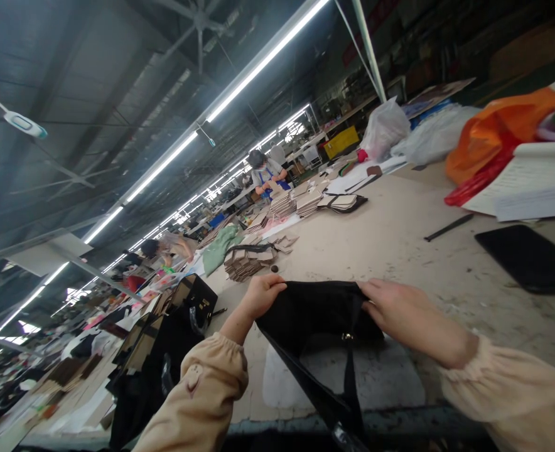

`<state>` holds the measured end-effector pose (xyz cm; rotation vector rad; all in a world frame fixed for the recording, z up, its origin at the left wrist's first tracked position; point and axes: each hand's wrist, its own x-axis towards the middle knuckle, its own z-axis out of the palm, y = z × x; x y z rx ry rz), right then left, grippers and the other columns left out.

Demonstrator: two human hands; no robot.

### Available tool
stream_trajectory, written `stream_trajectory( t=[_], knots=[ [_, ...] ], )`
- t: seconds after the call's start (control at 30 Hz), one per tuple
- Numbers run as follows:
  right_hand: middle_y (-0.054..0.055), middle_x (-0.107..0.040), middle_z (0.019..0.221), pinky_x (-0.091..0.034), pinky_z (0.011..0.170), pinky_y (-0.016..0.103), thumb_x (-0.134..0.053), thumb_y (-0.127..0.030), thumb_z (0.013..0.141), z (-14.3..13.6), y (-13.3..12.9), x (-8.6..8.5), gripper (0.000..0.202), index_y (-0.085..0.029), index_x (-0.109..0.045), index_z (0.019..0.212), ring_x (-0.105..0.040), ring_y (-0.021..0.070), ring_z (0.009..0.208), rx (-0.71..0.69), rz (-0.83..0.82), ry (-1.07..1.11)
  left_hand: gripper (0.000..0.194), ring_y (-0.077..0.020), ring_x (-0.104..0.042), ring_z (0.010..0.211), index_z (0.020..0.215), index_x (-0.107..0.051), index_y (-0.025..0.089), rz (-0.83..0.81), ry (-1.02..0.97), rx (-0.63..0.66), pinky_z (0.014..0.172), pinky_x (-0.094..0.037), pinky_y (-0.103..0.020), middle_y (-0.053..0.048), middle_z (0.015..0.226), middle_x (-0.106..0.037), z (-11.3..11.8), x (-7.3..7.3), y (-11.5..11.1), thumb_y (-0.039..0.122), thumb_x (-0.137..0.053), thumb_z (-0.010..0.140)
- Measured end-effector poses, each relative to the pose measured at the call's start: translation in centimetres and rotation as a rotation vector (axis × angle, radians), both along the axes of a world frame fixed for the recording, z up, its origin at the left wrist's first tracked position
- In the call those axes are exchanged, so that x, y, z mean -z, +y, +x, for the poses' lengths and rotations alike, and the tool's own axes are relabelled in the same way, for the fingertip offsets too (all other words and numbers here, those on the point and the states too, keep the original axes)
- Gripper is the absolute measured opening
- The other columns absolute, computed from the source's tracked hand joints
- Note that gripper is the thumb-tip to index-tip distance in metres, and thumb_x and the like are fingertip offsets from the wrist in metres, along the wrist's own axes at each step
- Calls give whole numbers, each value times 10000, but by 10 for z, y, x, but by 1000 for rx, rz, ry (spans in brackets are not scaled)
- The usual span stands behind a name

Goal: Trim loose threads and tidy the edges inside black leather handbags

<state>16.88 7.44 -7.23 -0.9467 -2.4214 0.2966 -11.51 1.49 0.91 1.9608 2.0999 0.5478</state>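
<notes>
The dark bands [350, 376] of the black bag [312, 307] converge toward the wearer, their ends murky at the lower border. Its upper edge runs crosswise between the hands, above the table [376, 245]. The left hand [262, 296] pinches one corner; the right hand [397, 312] grips the other, some fingertips hidden.

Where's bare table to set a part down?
Largest patch: table beyond the held black bag, between the brown stack and dark stick; it's speckled. Smaller: between right hand and flat black slab. Crowded: left side, with other dark bags; far right, with papers and orange plastic.
</notes>
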Motion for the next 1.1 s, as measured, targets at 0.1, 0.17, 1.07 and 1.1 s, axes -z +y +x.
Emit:
stream_trajectory(
  t=[0.1, 0.17, 1.07, 1.1],
  knots=[
    [37, -636, 859, -418, 669, 323, -441, -207, 839, -1, 5, 4, 163, -215, -577, 927, -611, 213, 783, 9, 15, -6, 140, -108, -465, 622, 671, -610, 161, 26, 19, -7, 622, -359, -220, 30, 610, -524, 5, 2, -3, 238, -556, 775],
    [38, -636, 868, -413, 676, 320, -442, -205, 839, -2, 6, 6, 157, -212, -575, 922, -606, 206, 781, -4, 17, -1, 141, -104, -448, 612, 668, -599, 159, 39, 20, -14, 614, -351, -221, 34, 598, -502, 5, 3, -5, 238, -554, 777],
    [76, -591, 1238, -399, 1006, 348, -466, -188, 778, 0, 3, -6, 466, -161, -560, 1233, -539, 203, 1132, -256, -195, 376, 328, -150, -561, 723, 757, -665, 133, -84, -239, 43, 698, -423, -242, -26, 731, -638, 8, 0, -6, 451, -586, 776],
    [79, -611, 1205, -412, 988, 346, -464, -229, 819, -3, 2, -8, 411, -160, -582, 1206, -556, 202, 1103, -250, -199, 377, 404, -170, -589, 764, 833, -671, 125, -96, -296, 30, 715, -441, -257, -55, 797, -668, 7, 1, -8, 505, -539, 798]
  ],
)
